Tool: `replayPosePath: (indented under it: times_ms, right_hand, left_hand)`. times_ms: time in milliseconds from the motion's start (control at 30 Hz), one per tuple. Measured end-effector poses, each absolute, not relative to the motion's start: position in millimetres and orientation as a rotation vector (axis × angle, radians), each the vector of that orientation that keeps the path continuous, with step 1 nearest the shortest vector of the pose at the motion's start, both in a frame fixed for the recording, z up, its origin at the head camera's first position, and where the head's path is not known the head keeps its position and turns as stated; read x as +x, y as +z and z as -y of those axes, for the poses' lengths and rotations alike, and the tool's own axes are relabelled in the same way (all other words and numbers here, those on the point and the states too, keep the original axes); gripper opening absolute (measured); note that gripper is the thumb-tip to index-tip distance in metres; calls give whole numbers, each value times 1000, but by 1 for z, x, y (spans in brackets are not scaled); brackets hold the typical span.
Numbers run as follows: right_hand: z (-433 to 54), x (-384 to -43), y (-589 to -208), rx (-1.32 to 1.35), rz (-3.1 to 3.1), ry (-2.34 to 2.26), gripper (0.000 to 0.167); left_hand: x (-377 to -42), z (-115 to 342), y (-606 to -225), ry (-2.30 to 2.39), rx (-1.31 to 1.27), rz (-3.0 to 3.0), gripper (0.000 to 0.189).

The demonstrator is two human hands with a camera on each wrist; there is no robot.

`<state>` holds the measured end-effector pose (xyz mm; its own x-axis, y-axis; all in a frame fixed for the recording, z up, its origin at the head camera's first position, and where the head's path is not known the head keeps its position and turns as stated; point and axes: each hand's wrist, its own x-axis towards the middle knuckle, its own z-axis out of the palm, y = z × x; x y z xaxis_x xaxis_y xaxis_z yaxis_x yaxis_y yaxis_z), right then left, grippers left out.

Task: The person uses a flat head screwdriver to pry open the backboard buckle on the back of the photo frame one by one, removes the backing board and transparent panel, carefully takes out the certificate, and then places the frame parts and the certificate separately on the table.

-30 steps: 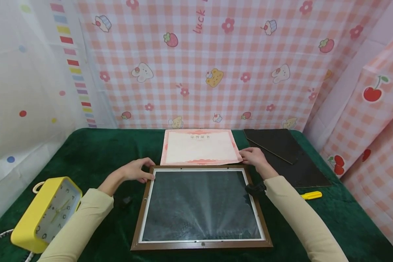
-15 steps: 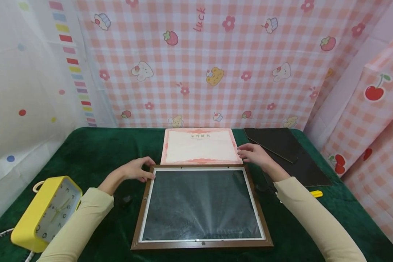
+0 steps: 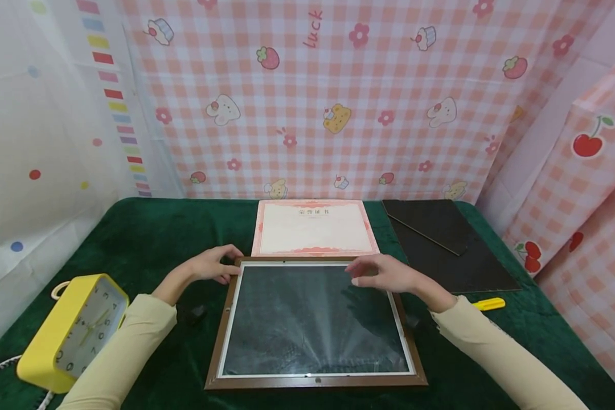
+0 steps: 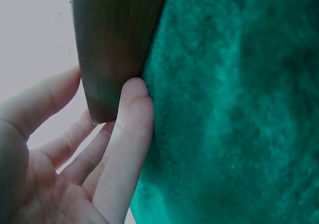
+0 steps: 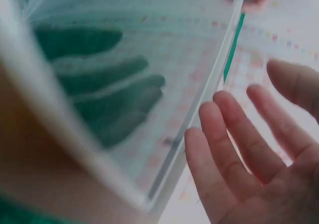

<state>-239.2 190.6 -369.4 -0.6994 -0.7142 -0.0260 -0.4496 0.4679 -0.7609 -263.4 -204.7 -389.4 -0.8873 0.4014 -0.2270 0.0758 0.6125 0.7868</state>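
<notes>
A brown picture frame (image 3: 277,384) with a white inner edge lies flat on the green cloth, its glass pane (image 3: 297,324) showing. My left hand (image 3: 212,265) pinches its far left corner; in the left wrist view the thumb and fingers (image 4: 132,124) are on either side of the brown wood. Over the far right part of the glass hovers my right hand (image 3: 389,274), fingers loosely bent and holding nothing. The right wrist view shows its spread fingers (image 5: 246,149) near the frame's edge, with their reflection in the pane. Just behind the frame lies a pink-bordered certificate (image 3: 312,230).
At the back right lies a dark backing board (image 3: 471,273) with a hinged stand strip. A yellow tool handle (image 3: 489,304) is in front of it. On the left stands a yellow alarm clock (image 3: 51,330). A patterned curtain (image 3: 297,85) closes off the back.
My right hand has let go of the certificate's near right corner and moved left and toward me, over the glass. The left hand has stayed at the frame's corner.
</notes>
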Motion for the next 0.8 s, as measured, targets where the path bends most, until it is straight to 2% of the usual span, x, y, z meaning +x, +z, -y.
replayPosePath:
  times_ms: [233, 400, 633, 800]
  right_hand:
    - [-142, -210, -366, -1420, -2277, -828, 30]
    - [-102, -189, -367, -1609, -2161, -647, 31]
    - [-63, -159, -367, -1657, -2047, -380, 38]
    - [-49, -150, -369, -1625, -2005, -265, 42]
  left_hand:
    - [-265, 206, -391, 1205, 395, -2435, 36]
    - [-263, 206, -391, 1219, 408, -2440, 36]
    - [-259, 205, -392, 1242, 356, -2466, 39]
    - [-258, 204, -392, 1266, 276, -2439, 48]
